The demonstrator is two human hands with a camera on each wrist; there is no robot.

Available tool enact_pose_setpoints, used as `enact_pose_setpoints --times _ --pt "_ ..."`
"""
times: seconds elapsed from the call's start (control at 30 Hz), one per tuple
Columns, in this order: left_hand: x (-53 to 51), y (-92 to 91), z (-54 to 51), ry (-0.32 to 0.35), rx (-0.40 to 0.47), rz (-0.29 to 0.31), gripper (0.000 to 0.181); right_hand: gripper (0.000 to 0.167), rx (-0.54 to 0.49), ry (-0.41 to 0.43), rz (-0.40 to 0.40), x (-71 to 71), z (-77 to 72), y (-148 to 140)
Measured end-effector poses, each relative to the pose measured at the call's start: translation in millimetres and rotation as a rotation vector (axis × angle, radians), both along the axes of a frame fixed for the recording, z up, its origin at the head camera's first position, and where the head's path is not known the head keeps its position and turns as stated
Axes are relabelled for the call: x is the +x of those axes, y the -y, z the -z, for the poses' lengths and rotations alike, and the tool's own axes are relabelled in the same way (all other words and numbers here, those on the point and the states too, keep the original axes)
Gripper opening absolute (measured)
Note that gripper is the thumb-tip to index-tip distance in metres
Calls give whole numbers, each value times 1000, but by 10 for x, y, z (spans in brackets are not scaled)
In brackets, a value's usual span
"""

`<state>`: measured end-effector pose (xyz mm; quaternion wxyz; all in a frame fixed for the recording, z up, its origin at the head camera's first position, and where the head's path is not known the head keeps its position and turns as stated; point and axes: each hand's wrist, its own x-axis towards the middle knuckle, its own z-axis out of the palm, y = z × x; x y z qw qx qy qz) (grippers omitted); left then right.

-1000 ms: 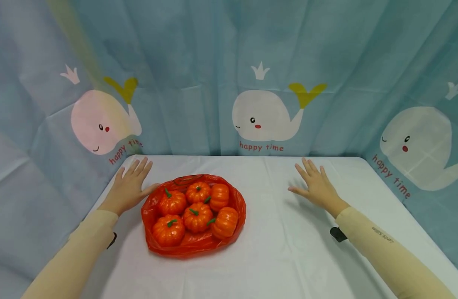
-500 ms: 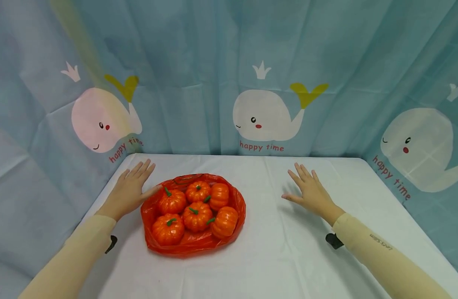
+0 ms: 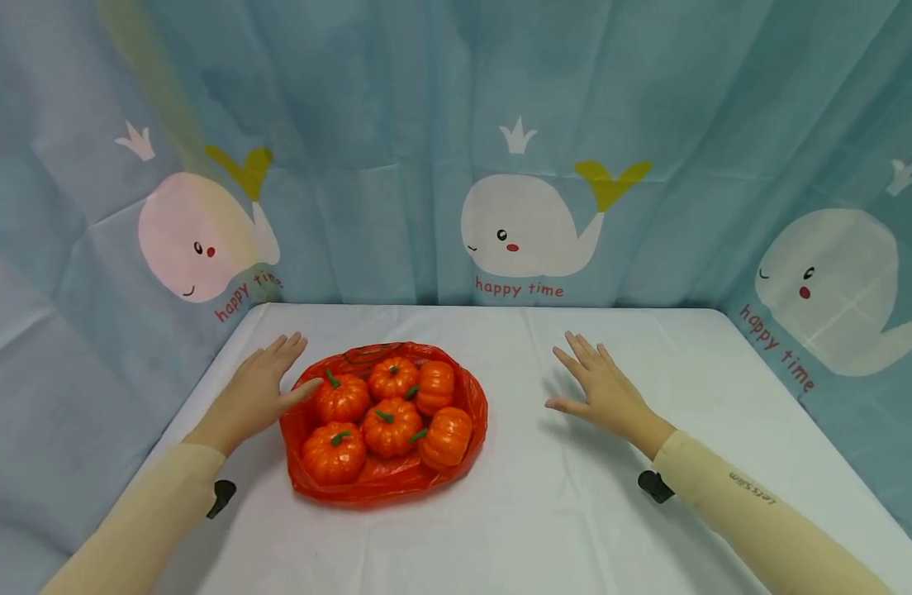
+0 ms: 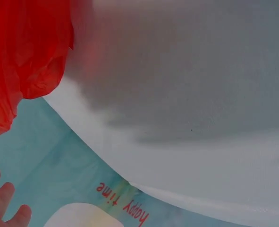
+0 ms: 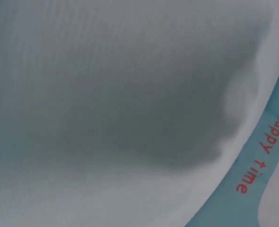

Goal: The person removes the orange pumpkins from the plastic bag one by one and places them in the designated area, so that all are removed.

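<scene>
Several small orange pumpkins (image 3: 391,427) with green stems lie in a red plastic bag (image 3: 385,494), its mouth spread wide, left of the table's middle. My left hand (image 3: 255,392) hovers at the bag's left side, fingers spread, its thumb overlapping the rim in the head view; whether it touches cannot be told. In the left wrist view, the red bag (image 4: 30,47) fills the upper left corner and a few fingertips (image 4: 2,198) show below it. My right hand (image 3: 608,397) hangs over the white cloth right of the bag, fingers spread, holding nothing. The right wrist view shows its shadow.
A white-covered table (image 3: 530,529) spans the front. Blue curtains (image 3: 367,165) printed with whales stand behind it and on both sides. Dark wrist straps (image 3: 655,486) show under the cream sleeves (image 3: 761,512).
My right hand has moved left and slightly nearer, towards the bag. The left hand has drawn down a little beside the bag. The pumpkins and bag stay put.
</scene>
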<state>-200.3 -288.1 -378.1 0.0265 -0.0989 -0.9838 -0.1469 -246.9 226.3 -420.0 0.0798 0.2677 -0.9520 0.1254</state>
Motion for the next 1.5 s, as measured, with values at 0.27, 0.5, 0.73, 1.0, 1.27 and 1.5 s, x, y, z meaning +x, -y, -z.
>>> enact_pose_setpoints --times 0.27,0.5,0.73,1.0,1.27,1.5 --pt "107 -34 35 15 70 -37 89 93 -71 24 -22 128 -19 100" --pt "174 -93 49 59 154 -107 87 96 -106 92 -20 254 -66 199" --pt "270 -114 103 49 235 -150 81 97 -153 131 -29 333 -75 319" --pt "303 -118 157 19 284 -196 77 97 -189 136 -19 434 -51 421" --pt "363 -151 142 16 450 -275 77 95 -220 153 -59 537 -53 546" --pt "402 -160 158 30 530 -320 77 94 -220 182 -93 615 -65 655"
